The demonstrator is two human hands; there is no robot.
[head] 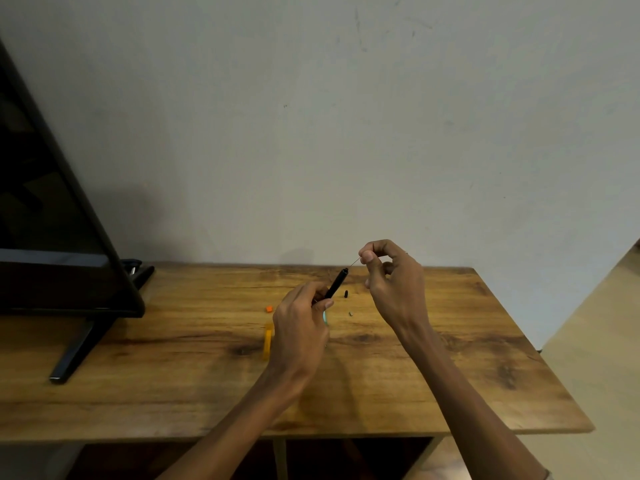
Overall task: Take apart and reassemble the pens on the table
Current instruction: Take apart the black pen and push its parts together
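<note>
My left hand (302,325) grips a black pen barrel (336,283), which tilts up and to the right above the wooden table (173,358). My right hand (393,277) pinches the end of a thin refill (354,262) between thumb and forefinger; the refill runs down into the barrel's open top. A small black pen part (346,294) and a tiny grey part (350,313) lie on the table between my hands. An orange pen barrel (267,342) lies by my left hand, and a small orange cap piece (269,309) sits just beyond it. Something light green (325,316) peeks out beside my left palm.
A black monitor (52,244) on a black stand (74,351) fills the left end of the table. A plain wall rises right behind the table. The table's right edge (540,358) drops off to a pale floor.
</note>
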